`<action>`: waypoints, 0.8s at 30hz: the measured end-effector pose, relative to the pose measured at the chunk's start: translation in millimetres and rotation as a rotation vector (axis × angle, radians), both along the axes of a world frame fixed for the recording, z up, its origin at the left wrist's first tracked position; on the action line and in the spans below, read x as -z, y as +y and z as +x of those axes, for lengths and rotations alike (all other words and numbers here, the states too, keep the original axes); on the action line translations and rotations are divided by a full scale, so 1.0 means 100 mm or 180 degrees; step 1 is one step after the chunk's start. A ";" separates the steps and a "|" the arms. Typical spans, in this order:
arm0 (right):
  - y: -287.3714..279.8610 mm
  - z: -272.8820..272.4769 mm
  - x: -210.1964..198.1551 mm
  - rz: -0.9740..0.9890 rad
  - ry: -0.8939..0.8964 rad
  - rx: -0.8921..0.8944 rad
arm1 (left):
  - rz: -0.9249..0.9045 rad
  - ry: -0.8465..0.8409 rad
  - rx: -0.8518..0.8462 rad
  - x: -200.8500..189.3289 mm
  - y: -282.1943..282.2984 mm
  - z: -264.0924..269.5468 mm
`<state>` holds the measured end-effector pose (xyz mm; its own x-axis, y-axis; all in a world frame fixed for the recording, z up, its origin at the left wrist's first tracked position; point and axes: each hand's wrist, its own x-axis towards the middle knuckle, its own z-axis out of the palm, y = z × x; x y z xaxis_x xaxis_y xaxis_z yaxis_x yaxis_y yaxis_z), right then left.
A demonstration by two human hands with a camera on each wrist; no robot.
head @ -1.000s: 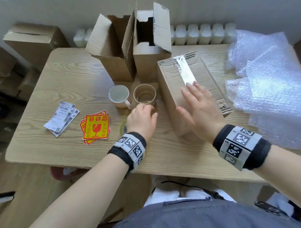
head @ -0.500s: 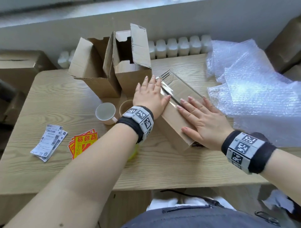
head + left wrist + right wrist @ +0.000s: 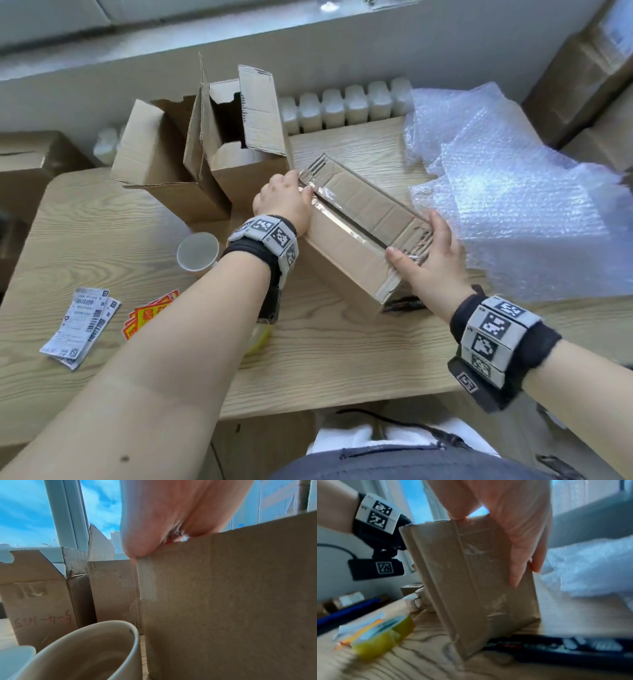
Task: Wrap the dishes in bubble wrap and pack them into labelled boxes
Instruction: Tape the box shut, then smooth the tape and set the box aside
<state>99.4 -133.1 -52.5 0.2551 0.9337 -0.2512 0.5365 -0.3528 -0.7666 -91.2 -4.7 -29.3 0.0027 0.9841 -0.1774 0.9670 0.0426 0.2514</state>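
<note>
A taped brown cardboard box lies slantwise on the wooden table. My left hand grips its far end, fingers curled over the taped corner; the left wrist view shows the palm pressing on the box's top edge. At the near end, my right hand holds the box with the thumb on top and the fingers down its end face. A white mug stands left of the box; a second mug sits under my left wrist.
Two open cardboard boxes stand at the back. Bubble wrap is heaped on the right. Shipping labels and red-yellow fragile stickers lie at the left. A yellow tape roll and a black tool lie near the box.
My left hand left the mugs and went to the box's far end. My right hand slid from lying flat on top to clasping the near end.
</note>
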 end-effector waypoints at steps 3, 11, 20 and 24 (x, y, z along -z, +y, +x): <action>0.01 -0.01 0.05 0.0057 0.0386 0.0171 | -0.0108 0.0329 0.0028 -0.02 -0.22 0.02; 0.03 -0.02 0.08 0.0072 0.0492 0.0536 | -0.0458 -0.0540 0.0021 0.05 -0.75 0.31; 0.14 0.05 0.00 -0.0393 0.0613 0.0681 | -0.0258 -0.0814 0.0680 -0.03 -0.73 0.47; 0.25 0.07 -0.05 -0.0495 0.0492 0.0330 | -0.0238 -0.0815 0.0592 -0.06 -0.83 0.44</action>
